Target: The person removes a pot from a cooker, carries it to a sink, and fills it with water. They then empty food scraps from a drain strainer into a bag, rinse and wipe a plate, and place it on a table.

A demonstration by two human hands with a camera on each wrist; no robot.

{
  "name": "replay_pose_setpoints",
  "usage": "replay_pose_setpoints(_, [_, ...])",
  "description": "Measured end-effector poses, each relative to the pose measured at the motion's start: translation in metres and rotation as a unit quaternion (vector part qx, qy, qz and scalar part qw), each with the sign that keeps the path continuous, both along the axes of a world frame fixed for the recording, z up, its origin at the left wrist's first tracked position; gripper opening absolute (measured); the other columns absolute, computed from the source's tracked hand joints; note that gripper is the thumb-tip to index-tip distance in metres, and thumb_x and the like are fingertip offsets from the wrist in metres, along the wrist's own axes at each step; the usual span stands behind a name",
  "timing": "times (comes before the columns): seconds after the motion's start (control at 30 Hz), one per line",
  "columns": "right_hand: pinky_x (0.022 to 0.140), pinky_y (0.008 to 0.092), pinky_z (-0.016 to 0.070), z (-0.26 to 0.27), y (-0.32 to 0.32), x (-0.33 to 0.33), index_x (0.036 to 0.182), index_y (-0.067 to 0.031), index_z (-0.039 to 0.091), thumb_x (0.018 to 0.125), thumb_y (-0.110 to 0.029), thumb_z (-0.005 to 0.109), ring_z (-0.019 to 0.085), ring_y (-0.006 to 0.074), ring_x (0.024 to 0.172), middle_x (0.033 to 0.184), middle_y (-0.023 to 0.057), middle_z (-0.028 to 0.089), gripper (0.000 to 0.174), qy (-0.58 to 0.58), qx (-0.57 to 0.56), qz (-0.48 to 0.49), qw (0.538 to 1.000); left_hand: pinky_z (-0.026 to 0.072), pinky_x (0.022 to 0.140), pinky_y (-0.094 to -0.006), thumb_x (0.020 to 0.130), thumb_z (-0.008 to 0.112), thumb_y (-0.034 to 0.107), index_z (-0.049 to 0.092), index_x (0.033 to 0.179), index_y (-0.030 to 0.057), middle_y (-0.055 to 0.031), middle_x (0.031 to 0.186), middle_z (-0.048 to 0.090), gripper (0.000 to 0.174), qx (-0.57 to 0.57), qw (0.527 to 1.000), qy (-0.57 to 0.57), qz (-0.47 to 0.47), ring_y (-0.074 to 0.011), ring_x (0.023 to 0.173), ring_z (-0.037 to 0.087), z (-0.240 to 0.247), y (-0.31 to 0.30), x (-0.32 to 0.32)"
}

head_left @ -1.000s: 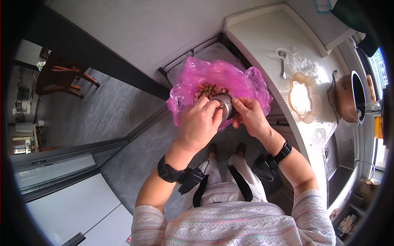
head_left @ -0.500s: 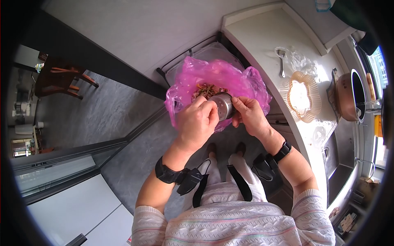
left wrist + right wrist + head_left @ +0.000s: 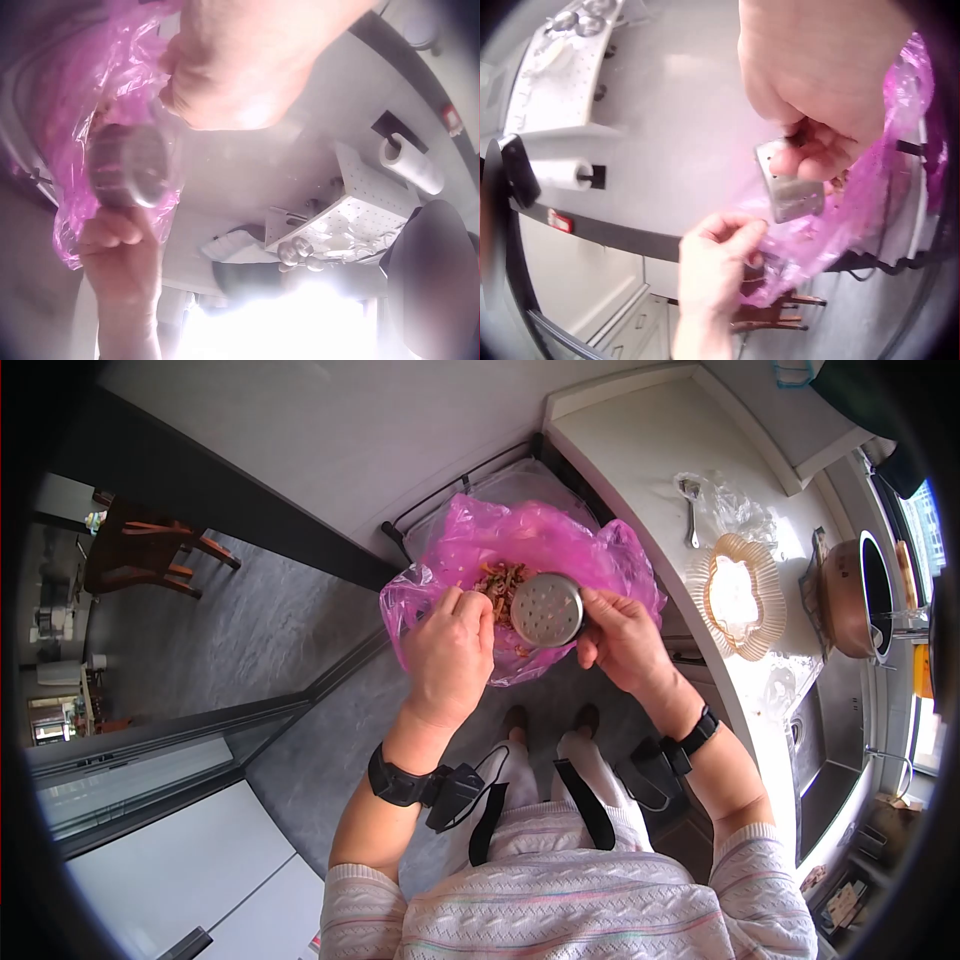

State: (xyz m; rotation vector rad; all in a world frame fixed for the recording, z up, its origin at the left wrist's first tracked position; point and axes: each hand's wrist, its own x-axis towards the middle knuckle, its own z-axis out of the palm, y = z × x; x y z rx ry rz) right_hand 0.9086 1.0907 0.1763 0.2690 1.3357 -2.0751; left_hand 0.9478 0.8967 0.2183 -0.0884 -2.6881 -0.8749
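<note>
A round metal sink strainer (image 3: 547,610) with a perforated base is tipped on its side over the pink plastic bag (image 3: 450,540). My right hand (image 3: 625,635) pinches it by the rim, thumb uppermost. Food scraps (image 3: 497,585) lie inside the bag, beside the strainer. Left of the strainer and apart from it, my left hand (image 3: 445,665) hovers over the bag's near left side with curled fingers. In the right wrist view the thumb and forefinger of the left hand (image 3: 709,274) come together close to the bag; nothing shows between them.
On the white counter (image 3: 625,440) to the right are a fork (image 3: 691,520), crumpled clear plastic (image 3: 735,510), a fluted glass dish (image 3: 765,595) and a copper-coloured pot (image 3: 850,595). A sink (image 3: 835,745) lies nearer. A dark door frame (image 3: 230,490) stands at left.
My left hand has moved left, away from the strainer. The strainer has turned so its perforated base faces up toward the head camera. The bag's left edge has shifted slightly left.
</note>
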Motion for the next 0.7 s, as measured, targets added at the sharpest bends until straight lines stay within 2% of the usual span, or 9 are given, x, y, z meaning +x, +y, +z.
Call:
replay_pose_setpoints(0.03, [0.041,0.0245,0.0442,-0.008,0.0,0.002,0.09,-0.0035,0.057,0.092,-0.028,0.048,0.054,0.0126,0.045,0.064,0.0035,0.056,0.027,-0.011,0.012,0.009,1.0,0.0444,0.055,-0.0357,0.073,0.061,0.0,0.056,0.075,0.0035,-0.0087,0.073,0.056,0.006,-0.016,1.0,0.014,0.007,-0.0273,0.063,0.056,-0.001,-0.001,-0.001])
replay_pose_setpoints(0.07, [0.04,0.025,0.0439,-0.015,-0.003,0.005,0.09,-0.0042,0.057,0.092,-0.027,0.049,0.054,0.0129,0.044,0.064,0.0035,0.056,0.025,-0.024,0.098,0.04,0.994,0.0453,0.058,-0.0361,0.073,0.059,-0.001,0.057,0.077,0.003,-0.0092,0.075,0.056,0.006,-0.019,1.0,0.015,0.009,-0.0285,0.068,0.057,-0.004,0.0,-0.001])
replay_pose_setpoints(0.2, [0.036,0.0256,0.043,-0.008,0.003,0.0,0.093,-0.0017,0.057,0.092,-0.024,0.049,0.052,0.0138,0.041,0.068,0.0062,0.059,0.024,-0.03,0.013,-0.01,0.999,0.0464,0.06,-0.0357,0.074,0.059,-0.001,0.06,0.081,0.0027,-0.0097,0.077,0.056,0.008,-0.038,0.999,0.018,0.001,-0.0283,0.07,0.057,-0.008,0.0,0.0])
replay_pose_setpoints(0.33, [0.04,0.0262,0.0436,-0.019,0.001,0.001,0.091,-0.0035,0.056,0.092,-0.026,0.049,0.053,0.0137,0.045,0.063,0.0034,0.054,0.023,-0.06,0.095,0.012,0.994,0.0471,0.061,-0.0351,0.076,0.061,0.002,0.062,0.083,0.0021,-0.0099,0.077,0.057,0.008,-0.002,1.0,0.029,-0.002,-0.0278,0.069,0.058,-0.005,0.005,-0.003])
replay_pose_setpoints(0.37, [0.04,0.0262,0.0436,-0.018,0.002,0.0,0.091,-0.0035,0.056,0.092,-0.026,0.049,0.053,0.0137,0.045,0.063,0.0034,0.054,0.023,-0.056,0.094,0.011,0.994,0.0471,0.06,-0.0348,0.076,0.062,0.004,0.062,0.083,0.0019,-0.0099,0.078,0.057,0.007,-0.01,1.0,0.017,0.0,-0.0275,0.068,0.058,-0.003,0.005,-0.004])
replay_pose_setpoints(0.43, [0.042,0.0259,0.0439,-0.01,0.003,0.004,0.091,-0.0034,0.056,0.092,-0.026,0.049,0.053,0.0135,0.046,0.063,0.0034,0.054,0.024,-0.042,0.008,0.008,0.999,0.047,0.059,-0.0344,0.076,0.062,0.004,0.062,0.082,0.002,-0.0095,0.077,0.057,0.006,-0.012,1.0,0.007,-0.009,-0.0269,0.067,0.058,-0.001,0.005,0.0])
replay_pose_setpoints(0.47, [0.042,0.0259,0.044,-0.006,0.002,0.004,0.091,-0.0031,0.056,0.092,-0.026,0.049,0.054,0.0134,0.047,0.063,0.0036,0.054,0.024,-0.041,-0.001,0.013,0.999,0.047,0.059,-0.034,0.076,0.063,0.004,0.062,0.081,0.0021,-0.0091,0.077,0.057,0.006,-0.013,1.0,0.001,-0.024,-0.0263,0.066,0.058,0.001,0.006,0.0])
replay_pose_setpoints(0.57, [0.039,0.0247,0.045,-0.008,0.0,0.004,0.092,-0.0009,0.057,0.093,-0.024,0.047,0.053,0.014,0.043,0.069,0.0054,0.059,0.025,-0.054,0.004,0.011,0.998,0.0467,0.058,-0.0333,0.076,0.062,0.004,0.062,0.081,0.0033,-0.0081,0.076,0.056,0.006,0.013,0.999,-0.002,-0.041,-0.0254,0.065,0.058,0.002,0.014,0.002])
replay_pose_setpoints(0.7, [0.039,0.0237,0.0442,-0.005,-0.003,0.008,0.093,-0.0005,0.057,0.093,-0.024,0.047,0.054,0.0133,0.043,0.068,0.005,0.059,0.026,-0.045,0.003,0.018,0.999,0.0475,0.057,-0.0332,0.075,0.063,0.005,0.062,0.083,0.0054,-0.0075,0.076,0.055,0.009,0.014,0.998,0.006,-0.064,-0.0247,0.065,0.059,0.002,0.021,0.002])
